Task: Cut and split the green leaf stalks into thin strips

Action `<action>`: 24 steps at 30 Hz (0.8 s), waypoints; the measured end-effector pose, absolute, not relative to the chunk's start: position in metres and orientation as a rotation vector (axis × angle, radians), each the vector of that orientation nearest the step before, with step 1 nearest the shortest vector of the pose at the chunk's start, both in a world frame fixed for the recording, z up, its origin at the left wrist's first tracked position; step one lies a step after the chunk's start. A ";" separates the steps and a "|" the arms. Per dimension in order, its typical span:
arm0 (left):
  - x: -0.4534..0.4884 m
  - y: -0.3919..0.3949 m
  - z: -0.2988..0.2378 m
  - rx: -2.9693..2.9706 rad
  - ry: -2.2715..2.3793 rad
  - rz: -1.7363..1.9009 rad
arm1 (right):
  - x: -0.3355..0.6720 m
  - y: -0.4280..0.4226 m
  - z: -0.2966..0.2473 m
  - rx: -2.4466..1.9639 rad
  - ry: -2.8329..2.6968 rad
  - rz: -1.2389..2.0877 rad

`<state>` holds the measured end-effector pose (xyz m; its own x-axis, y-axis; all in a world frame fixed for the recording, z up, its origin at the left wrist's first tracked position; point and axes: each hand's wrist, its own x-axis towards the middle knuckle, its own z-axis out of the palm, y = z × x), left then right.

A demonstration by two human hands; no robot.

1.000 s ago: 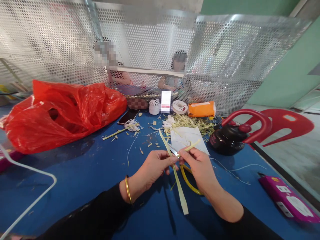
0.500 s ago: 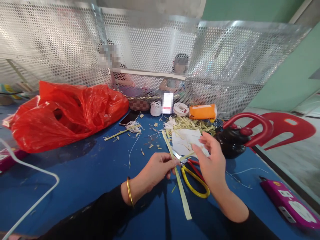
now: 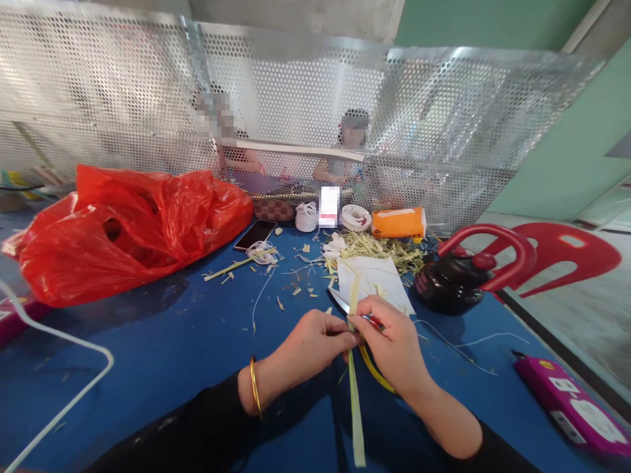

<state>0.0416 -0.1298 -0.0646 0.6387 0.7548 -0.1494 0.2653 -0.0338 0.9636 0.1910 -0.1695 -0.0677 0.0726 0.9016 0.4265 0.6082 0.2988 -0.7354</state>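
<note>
Left hand [image 3: 310, 341]: grip pinched narrow, with thumb and forefinger closed on the long pale-green leaf strip [image 3: 355, 407] in its upper part. A thin gold bangle [image 3: 254, 394] sits on the wrist.
Right hand [image 3: 394, 345]: grip likewise shut on the same strip, at three o'clock of the left hand, with the fingertips of both hands meeting.
Strip's place: held up off the blue surface [image 3: 172, 328]. A short end rises toward twelve o'clock above the fingers, and the long free end hangs toward six o'clock.
Under the right hand: yellow-handled steel scissors [image 3: 338, 301] lie on the surface, the blade tip poking out at eleven o'clock and a handle loop at five. As far as I can see, neither hand grips them.
Twelve o'clock: a white paper sheet [image 3: 382, 274], and beyond it a heap of straw-coloured leaf trimmings [image 3: 384, 244].
Done, by my reckoning: plenty of cutting, judging from that heap and the small bits scattered toward eleven o'clock.
Left, by my reckoning: the strip in hand looks whole, flat and unfolded, so work on this piece seems barely begun.
Two o'clock: a black pot with a red handle [image 3: 448, 282].
Ten o'clock: a crumpled red plastic bag [image 3: 128, 230], well apart from the hands.
Four o'clock: a purple box [image 3: 566, 401] near the edge of the surface.
</note>
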 end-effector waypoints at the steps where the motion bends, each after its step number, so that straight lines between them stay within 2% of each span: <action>1: 0.041 -0.130 -0.064 1.607 0.869 0.471 | 0.191 -0.170 -0.069 -1.406 -1.621 0.372; 7: 0.043 -0.133 -0.061 1.549 0.866 0.468 | 0.190 -0.166 -0.078 -1.420 -1.612 0.332; 14: 0.040 -0.119 -0.058 1.042 0.910 0.764 | 0.203 -0.167 -0.066 -1.423 -1.405 0.195; 16: 0.037 -0.115 -0.058 0.955 0.901 0.813 | 0.205 -0.168 -0.062 -1.449 -1.351 0.356; 21: 0.036 -0.114 -0.058 0.976 0.904 0.824 | 0.201 -0.168 -0.057 -1.396 -1.414 1.013; 24: 0.038 -0.115 -0.060 1.099 0.934 0.859 | 0.194 -0.169 -0.055 -1.471 -1.481 1.068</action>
